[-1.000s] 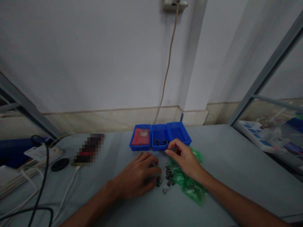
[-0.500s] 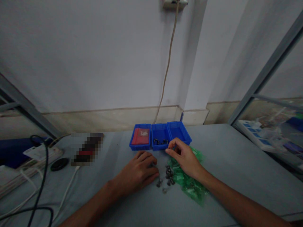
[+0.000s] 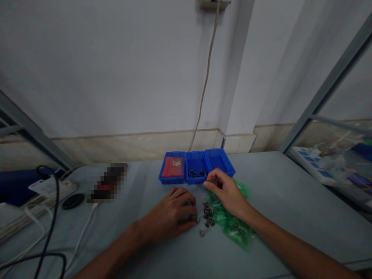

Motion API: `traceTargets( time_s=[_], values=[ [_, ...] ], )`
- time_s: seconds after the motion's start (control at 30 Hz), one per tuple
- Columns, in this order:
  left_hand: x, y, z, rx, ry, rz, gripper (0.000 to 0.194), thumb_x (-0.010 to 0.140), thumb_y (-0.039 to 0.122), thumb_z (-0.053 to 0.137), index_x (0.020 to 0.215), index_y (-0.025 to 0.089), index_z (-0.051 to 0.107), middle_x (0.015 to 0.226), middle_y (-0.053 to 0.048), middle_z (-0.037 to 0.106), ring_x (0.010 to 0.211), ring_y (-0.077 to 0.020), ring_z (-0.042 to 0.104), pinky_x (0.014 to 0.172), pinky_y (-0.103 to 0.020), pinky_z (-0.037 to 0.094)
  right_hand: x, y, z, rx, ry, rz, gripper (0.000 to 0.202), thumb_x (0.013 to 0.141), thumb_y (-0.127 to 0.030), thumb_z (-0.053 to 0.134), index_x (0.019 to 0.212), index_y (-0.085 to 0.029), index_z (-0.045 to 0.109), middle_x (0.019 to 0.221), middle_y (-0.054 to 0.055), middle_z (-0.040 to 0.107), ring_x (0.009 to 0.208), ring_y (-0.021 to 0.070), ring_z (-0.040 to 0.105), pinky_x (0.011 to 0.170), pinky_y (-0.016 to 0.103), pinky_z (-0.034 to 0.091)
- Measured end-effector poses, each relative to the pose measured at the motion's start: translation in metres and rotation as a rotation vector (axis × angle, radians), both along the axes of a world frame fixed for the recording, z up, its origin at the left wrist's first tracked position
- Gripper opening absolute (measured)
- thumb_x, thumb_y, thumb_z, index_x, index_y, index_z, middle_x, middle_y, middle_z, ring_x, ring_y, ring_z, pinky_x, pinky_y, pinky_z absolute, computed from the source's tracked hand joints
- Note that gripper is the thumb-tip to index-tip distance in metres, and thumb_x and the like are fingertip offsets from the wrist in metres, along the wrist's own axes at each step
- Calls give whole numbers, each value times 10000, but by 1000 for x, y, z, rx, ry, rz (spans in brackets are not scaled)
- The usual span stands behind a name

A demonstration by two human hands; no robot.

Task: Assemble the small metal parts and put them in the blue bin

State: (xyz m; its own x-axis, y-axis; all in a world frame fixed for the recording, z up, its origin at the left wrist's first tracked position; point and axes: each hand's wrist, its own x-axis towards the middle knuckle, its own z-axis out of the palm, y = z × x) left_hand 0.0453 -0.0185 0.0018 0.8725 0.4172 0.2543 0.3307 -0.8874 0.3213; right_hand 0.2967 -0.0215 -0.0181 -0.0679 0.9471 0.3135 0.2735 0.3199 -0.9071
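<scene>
On the table my left hand (image 3: pixel 176 211) is curled palm down, thumb and index finger closing at the tips on a small metal screw (image 3: pixel 198 220). The fingers cover most of it. Just right of them lies a pile of small dark screws (image 3: pixel 207 213), with one loose shiny piece (image 3: pixel 202 233) nearer to me. My right hand (image 3: pixel 225 192) hovers above the crumpled green plastic bag (image 3: pixel 232 224), thumb and index finger drawn together in front of the middle blue bin (image 3: pixel 196 158). What sits in that pinch is too small to make out. Several screws lie inside the middle bin.
A left blue bin (image 3: pixel 172 181) holds a red packet (image 3: pixel 171 167); a right blue bin (image 3: pixel 219 159) adjoins the middle one. To the left are a blurred-out phone-like object (image 3: pixel 107 184), a black round disc (image 3: pixel 73 201), cables and a power strip (image 3: pixel 37 201).
My left hand has shifted slightly right, its fingertips now over the loose screws beside the pile, which were in plain sight before. The right hand has hardly moved.
</scene>
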Motion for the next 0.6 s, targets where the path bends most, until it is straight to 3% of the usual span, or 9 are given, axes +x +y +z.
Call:
traceTargets(
  time_s=[0.13,0.3,0.43,0.6],
  values=[
    [-2,2,4,15,30,17,204,962,413,778,1079,248,754,1187,-63,679,1171,-271,584,1024,-417,453,0,-1,2,3,-26,-3,182,976,-398,720,948,-238,638,899,6,635,787,191,550,716,316,418],
    [-4,4,6,17,48,7,152,985,394,750,1037,251,759,1167,-49,678,1158,-252,585,1021,-395,439,-2,-1,4,0,24,-7,201,963,-407,734,922,-234,640,878,-5,612,784,183,544,719,308,417],
    [-3,5,2,-2,30,12,180,1003,413,717,1049,240,733,1111,-45,692,1121,-245,588,1009,-384,433,0,-1,5,-102,172,34,280,946,-489,746,924,-234,634,794,-28,545,690,161,495,622,286,389],
    [-1,5,0,-28,-13,25,197,1029,411,682,1041,215,677,1077,-44,693,1070,-236,585,968,-372,441,-1,-2,6,-255,417,96,342,921,-537,771,933,-240,601,691,-77,425,540,112,346,492,260,246]
  ],
)
